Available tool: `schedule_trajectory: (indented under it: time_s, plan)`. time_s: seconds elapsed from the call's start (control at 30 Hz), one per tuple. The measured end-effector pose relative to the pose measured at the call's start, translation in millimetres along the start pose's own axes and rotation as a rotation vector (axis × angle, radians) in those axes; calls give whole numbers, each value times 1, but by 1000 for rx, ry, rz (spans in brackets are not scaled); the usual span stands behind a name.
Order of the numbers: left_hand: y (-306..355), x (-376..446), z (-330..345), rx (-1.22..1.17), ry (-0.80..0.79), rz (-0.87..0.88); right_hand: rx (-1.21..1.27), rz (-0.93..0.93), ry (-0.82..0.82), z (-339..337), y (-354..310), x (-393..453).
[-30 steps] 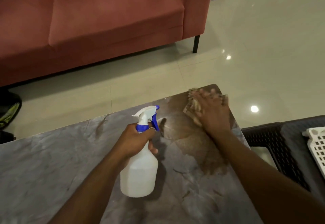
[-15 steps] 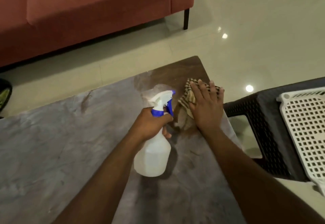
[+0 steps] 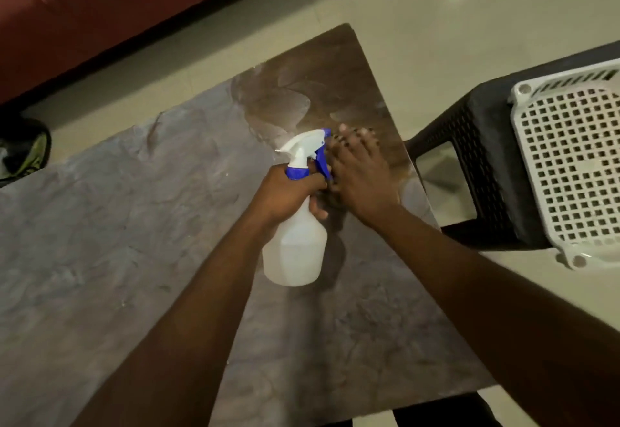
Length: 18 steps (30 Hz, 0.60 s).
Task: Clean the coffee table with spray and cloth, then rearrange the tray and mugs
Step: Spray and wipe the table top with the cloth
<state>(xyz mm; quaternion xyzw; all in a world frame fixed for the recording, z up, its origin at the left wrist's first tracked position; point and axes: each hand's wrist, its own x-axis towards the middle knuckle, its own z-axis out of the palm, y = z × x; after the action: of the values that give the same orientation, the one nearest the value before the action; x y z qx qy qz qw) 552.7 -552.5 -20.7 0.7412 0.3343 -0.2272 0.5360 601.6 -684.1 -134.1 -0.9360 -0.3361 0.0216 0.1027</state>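
My left hand (image 3: 288, 191) grips the neck of a white spray bottle (image 3: 297, 248) with a blue trigger, held above the middle of the grey marbled coffee table (image 3: 117, 242). Just to its right, my right hand (image 3: 362, 175) lies flat with straight fingers, pressing a checked cloth (image 3: 349, 136) onto the tabletop near the right edge. The hand covers nearly all of the cloth; only a blurred dark strip shows at the fingertips. A wet, darker patch spreads over the table's far right corner (image 3: 302, 91).
A white perforated tray (image 3: 570, 165) rests on a dark woven stool (image 3: 483, 158) right of the table. A red sofa (image 3: 100, 7) stands beyond the table on the pale tiled floor. A dark bag (image 3: 23, 151) lies at the left edge.
My right hand has drawn the cloth from the far right corner back toward me, close beside the bottle. The view has tilted down and right, showing more of the tray.
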Motion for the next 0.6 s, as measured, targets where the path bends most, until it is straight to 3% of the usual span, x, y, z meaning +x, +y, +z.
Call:
schedule_trajectory:
  time_s: [0.1,0.17,0.27,0.37,0.43,0.53,0.6]
  plan:
    - [-2,-16,4,-2,2,-27,-26,-180,-63,-6,29,-42]
    - [-4,-23,5,-20,14,-33,-38,-26,-21,-7,38,-35]
    - [-13,-31,8,-59,64,-27,15,223,42,-6,-3,-19]
    - [-29,-44,13,-92,93,-33,63,-106,-8,2,-32,-70]
    - [-38,-59,16,-114,88,-58,56,-203,-75,-5,-8,-112]
    - [-48,-79,23,-111,54,-69,42,56,-38,-15,25,-117]
    - [-55,-91,31,-115,19,-61,19,254,13,-13,11,-98]
